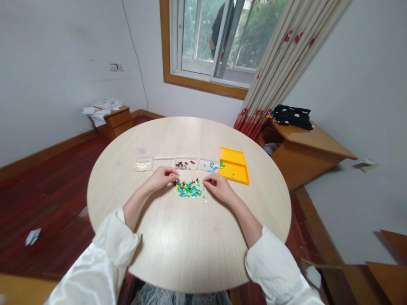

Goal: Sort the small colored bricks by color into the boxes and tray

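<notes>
A pile of small green, blue, brown and yellow pieces [190,189] lies mid-table between my hands. My left hand [163,176] is at the pile's upper left, fingertips pinched together; what they hold, if anything, is too small to name. At the pile's right, my right hand [218,186] has thumb and fingers closed together, their contents also unclear. Behind the pile are clear boxes: one with yellow pieces [143,165], one with nothing visible inside [163,163], one with brown pieces [184,164] and one with blue pieces [211,166]. The open yellow case [240,173] holds green pieces.
The round table [190,237] has its near edge close to my body. A wooden cabinet [295,148] with dark cloth [292,116] stands at the right. Papers [103,106] lie on a small cabinet at the back left. A curtain [282,55] hangs beside the window.
</notes>
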The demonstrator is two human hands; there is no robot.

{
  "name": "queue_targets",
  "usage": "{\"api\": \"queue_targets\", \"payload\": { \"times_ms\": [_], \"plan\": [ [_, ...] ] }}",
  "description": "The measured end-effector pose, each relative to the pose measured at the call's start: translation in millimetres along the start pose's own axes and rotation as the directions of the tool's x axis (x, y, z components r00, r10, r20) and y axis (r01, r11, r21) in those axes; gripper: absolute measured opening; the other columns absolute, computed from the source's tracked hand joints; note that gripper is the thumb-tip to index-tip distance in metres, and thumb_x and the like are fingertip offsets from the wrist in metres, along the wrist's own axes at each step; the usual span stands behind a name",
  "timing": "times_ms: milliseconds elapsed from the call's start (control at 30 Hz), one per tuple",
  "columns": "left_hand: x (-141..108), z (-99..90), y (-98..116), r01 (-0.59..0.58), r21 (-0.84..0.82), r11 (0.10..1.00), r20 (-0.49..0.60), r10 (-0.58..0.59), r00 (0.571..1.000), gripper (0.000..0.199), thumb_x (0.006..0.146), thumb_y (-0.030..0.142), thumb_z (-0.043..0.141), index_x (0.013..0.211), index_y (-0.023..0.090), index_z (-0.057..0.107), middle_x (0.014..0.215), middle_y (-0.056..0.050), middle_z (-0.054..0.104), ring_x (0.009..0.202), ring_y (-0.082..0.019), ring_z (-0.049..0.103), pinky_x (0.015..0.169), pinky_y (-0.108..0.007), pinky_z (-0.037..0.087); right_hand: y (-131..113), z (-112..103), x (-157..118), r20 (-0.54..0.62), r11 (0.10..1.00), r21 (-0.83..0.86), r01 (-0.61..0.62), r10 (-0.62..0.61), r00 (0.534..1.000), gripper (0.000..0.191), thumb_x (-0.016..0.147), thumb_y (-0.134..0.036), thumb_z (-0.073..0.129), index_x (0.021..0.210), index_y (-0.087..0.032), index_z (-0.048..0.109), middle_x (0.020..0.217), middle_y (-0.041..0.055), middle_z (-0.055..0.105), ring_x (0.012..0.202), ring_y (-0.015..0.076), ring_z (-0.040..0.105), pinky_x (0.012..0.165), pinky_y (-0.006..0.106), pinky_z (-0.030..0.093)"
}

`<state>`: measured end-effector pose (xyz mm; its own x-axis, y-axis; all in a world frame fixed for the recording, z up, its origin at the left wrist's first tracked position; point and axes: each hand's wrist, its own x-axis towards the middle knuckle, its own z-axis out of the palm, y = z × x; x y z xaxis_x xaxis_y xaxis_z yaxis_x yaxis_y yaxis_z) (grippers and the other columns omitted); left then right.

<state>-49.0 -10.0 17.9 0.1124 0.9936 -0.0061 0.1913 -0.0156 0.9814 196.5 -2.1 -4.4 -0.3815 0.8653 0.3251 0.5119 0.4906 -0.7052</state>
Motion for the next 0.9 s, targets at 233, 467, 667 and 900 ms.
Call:
{"api": "queue_targets", "payload": {
  "times_ms": [233, 467, 667, 900],
  "plan": [
    [-5, -4.4, -2, -0.137, 0.295, 0.945, 0.361, 0.023, 0.932, 0.011, 0.061, 0.018, 0.065, 0.071, 0.012, 0.065, 0.057, 0.003, 0.052, 0.054, -0.008, 0.042, 0.051, -0.021, 0.031, -1, 1, 0, 0.005, 1.000, 0.010, 0.015, -0.015, 1.000, 0.009, 0.075, -0.014, 0.056, 0.074, -0.016, 0.065, 0.071, 0.0022, 0.063, 0.065, 0.0121, 0.053, 0.063, 0.025, 0.043],
    [-1, -4.5, -15, -0.192, 0.374, 0.907, 0.388, 0.036, 0.921, 0.012, 0.060, 0.020, 0.062, 0.071, 0.013, 0.064, 0.061, 0.002, 0.053, 0.057, -0.009, 0.044, 0.055, -0.022, 0.034, 0, 1, -1, 0.008, 1.000, 0.009, 0.011, -0.011, 1.000, 0.009, 0.076, -0.015, 0.056, 0.075, -0.015, 0.065, 0.071, 0.0025, 0.063, 0.066, 0.0125, 0.054, 0.064, 0.026, 0.044],
    [-2, -2.8, -11, -0.210, 0.363, 0.908, 0.405, 0.049, 0.913, 0.015, 0.061, 0.019, 0.062, 0.074, 0.013, 0.066, 0.061, 0.002, 0.052, 0.058, -0.010, 0.043, 0.055, -0.022, 0.033, 0, 2, -1, 0.013, 1.000, -0.006, 0.023, -0.023, 1.000, 0.010, 0.076, -0.015, 0.056, 0.075, -0.015, 0.065, 0.072, 0.0030, 0.064, 0.067, 0.0124, 0.055, 0.064, 0.025, 0.044],
    [-3, -0.2, -9, -0.218, 0.375, 0.901, 0.377, 0.067, 0.924, 0.022, 0.063, 0.021, 0.062, 0.083, 0.013, 0.068, 0.062, 0.002, 0.051, 0.059, -0.010, 0.043, 0.057, -0.023, 0.033, -2, 2, -1, 0.020, 1.000, -0.014, 0.023, -0.022, 1.000, 0.010, 0.076, -0.013, 0.056, 0.074, -0.015, 0.065, 0.072, 0.0030, 0.065, 0.066, 0.0121, 0.055, 0.063, 0.025, 0.043]
  ]
}}
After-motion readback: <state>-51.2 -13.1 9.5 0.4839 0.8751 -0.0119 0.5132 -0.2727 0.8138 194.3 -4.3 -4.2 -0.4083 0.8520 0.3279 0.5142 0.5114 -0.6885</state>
